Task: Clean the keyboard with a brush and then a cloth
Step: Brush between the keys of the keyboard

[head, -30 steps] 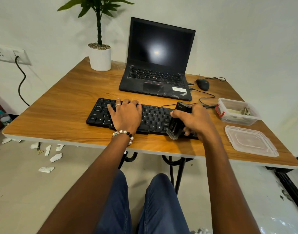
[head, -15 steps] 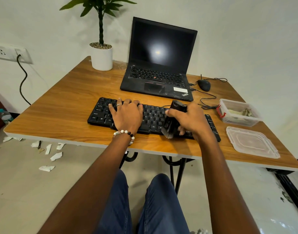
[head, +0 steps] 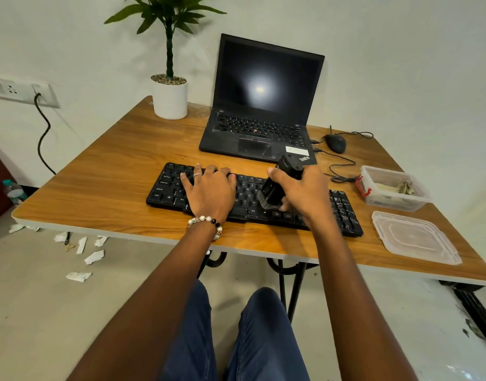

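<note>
- On the wooden table (head: 99,193), black keyboard (head: 343,213) lies near the front edge, in front of the open laptop (head: 264,105).
- Left hand (head: 209,188) lies flat on the keyboard's left half, fingers spread over the keys, palm down. Ring on one finger, bead bracelet (head: 206,220) at the wrist. Same spot as 1 s ago, no visible shift.
- Right hand (head: 305,191) grips the black brush (head: 277,188), thumb over the upper body, fingers wrapped round the far side.
- Brush is tilted, top leaning away toward the laptop, bristles down on the keys around the keyboard's middle.
- Delta vs 1 s ago: brush was at the keyboard's front edge, right of centre, bristles near the table. Now it sits further left and further up the key rows, closer to the left hand. Half a second ago it was partway between.
- With the right hand moved left, the keyboard's right end, numpad block, is uncovered.
- Right of the keyboard: clear plastic box (head: 393,188) with a red latch, some cloth-like stuff inside, can't tell what exactly. Its lid (head: 415,237) lies flat just in front of it.
- Mouse (head: 336,143) right of the laptop, cable trailing toward the keyboard.
- Potted plant (head: 170,97) at the back left corner.
- Paper scraps (head: 93,255) on the floor under the left edge.
</note>
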The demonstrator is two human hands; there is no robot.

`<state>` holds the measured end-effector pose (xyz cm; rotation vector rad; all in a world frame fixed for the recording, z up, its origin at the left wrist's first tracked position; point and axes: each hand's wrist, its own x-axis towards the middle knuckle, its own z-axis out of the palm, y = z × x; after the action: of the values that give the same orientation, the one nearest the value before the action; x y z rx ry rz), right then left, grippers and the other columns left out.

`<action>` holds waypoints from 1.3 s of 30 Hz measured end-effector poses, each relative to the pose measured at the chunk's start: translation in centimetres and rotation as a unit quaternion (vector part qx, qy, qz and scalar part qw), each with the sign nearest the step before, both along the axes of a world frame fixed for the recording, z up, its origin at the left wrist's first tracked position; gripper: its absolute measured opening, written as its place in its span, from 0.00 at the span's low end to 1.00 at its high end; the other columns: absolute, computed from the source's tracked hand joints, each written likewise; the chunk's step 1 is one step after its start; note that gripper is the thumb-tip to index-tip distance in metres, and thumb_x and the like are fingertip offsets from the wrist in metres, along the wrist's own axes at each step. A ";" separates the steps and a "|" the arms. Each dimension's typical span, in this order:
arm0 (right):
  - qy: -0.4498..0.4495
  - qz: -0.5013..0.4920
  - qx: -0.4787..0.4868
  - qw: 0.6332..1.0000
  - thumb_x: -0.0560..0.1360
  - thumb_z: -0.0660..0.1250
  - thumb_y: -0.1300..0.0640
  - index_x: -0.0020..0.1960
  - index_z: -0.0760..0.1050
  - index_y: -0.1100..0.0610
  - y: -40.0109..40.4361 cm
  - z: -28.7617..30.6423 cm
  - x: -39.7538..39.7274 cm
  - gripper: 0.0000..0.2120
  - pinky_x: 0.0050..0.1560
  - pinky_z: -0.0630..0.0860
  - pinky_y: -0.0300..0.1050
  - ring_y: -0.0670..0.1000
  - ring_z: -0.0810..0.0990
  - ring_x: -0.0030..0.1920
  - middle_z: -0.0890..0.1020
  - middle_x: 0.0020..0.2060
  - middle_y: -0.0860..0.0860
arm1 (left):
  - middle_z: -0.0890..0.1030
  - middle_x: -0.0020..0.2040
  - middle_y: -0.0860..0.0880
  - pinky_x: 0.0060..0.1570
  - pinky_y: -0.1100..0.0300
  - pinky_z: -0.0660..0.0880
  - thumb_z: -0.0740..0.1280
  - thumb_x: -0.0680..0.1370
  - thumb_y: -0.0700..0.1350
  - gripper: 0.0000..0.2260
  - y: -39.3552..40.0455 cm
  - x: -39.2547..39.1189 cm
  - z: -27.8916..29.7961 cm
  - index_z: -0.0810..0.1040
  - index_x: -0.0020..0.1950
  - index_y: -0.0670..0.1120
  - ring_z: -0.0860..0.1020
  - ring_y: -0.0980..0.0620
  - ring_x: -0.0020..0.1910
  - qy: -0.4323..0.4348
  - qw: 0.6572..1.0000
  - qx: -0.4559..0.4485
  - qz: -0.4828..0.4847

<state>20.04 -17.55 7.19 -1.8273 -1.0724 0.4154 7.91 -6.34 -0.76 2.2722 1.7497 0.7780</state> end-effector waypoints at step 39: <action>0.104 -0.023 0.009 0.994 0.75 0.73 0.53 0.46 0.78 0.59 0.0 -1.5 2.7 0.10 0.27 0.79 0.42 0.50 0.82 0.29 0.84 0.43 0.56 | 0.75 0.68 0.53 0.71 0.36 0.51 0.55 0.81 0.58 0.17 -0.1 -0.2 0.1 0.77 0.65 0.57 0.62 0.45 0.74 0.005 1.000 -0.007 -0.010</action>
<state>22.70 -17.51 5.66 -1.7470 -0.8865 0.5544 7.76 -6.49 -0.63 2.2838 1.7295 0.7492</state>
